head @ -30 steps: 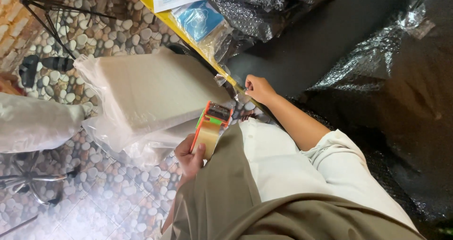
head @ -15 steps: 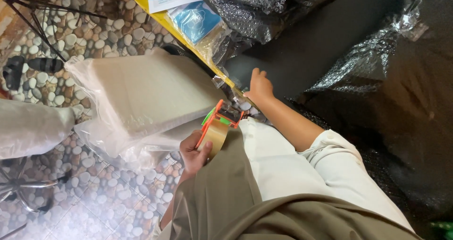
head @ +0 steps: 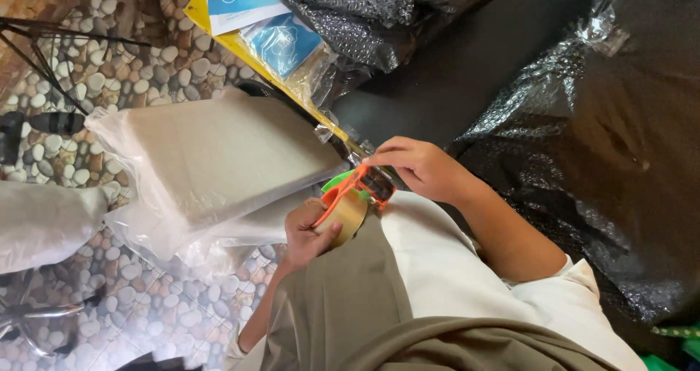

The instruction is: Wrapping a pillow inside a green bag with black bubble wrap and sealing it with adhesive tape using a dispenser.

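So the person's left hand point(head: 306, 232) is wrapped around an orange plastic tape dispenser point(head: 348, 199), thumb pressed flat on the side of the glossy tan roll and the other fingers curled round behind it. The dispenser sits right over their lap, just above the olive-drab cloth point(head: 343, 305) draped there, with a bit of green plastic peeking out at its top edge.

The right hand point(head: 419, 168) comes in from the other side, fingertips bunched together at the dispenser's head, pinching near the cutter end. Can't tell whether there's actually tape between them, it's too small to see.

Around it: a flat pale slab in a crinkly clear plastic bag point(head: 211, 163) to the left, lying on a floor of rounded pebble-pattern tiles point(head: 146, 64). Up top there's a yellow board edge point(head: 255, 53) with blue-and-white printed packets point(head: 281, 43) in clear sleeves on it, partly covered by black bubble wrap point(head: 379, 10), all dimpled and shiny. More of that black bubble wrap is heaped on the right, next to a smooth matte dark surface point(head: 467, 72).
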